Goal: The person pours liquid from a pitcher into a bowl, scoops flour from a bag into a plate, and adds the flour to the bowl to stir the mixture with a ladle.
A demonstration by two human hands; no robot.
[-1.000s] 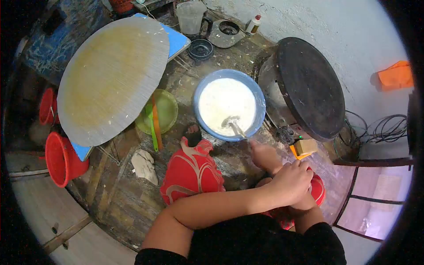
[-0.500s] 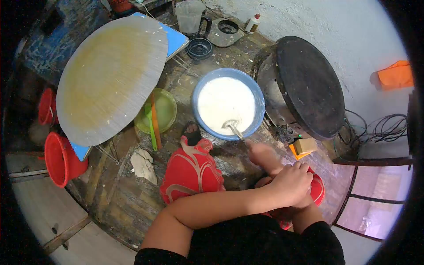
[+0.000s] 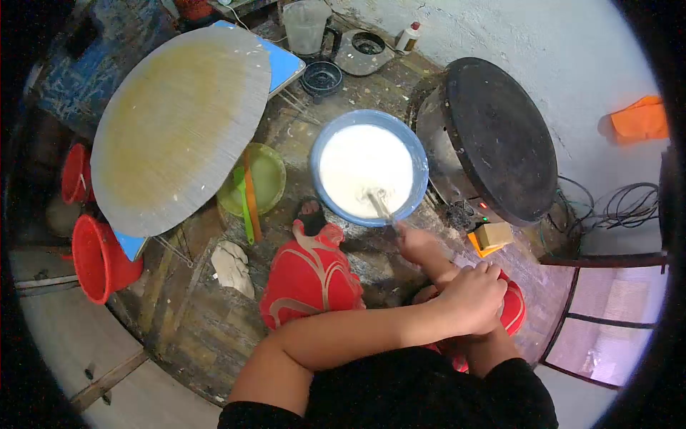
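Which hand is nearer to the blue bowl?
Right. The right hand is at the bowl's near rim, holding the ladle that dips into the batter. The left hand lies farther back, on the right forearm.

The right hand is stretched forward, fingers closed in a grip; the left hand is clasped over the right wrist

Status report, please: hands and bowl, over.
Right hand shut on ladle, its tip in batter. Left hand clasps right forearm. Blue bowl upright; dark griddle beside it.
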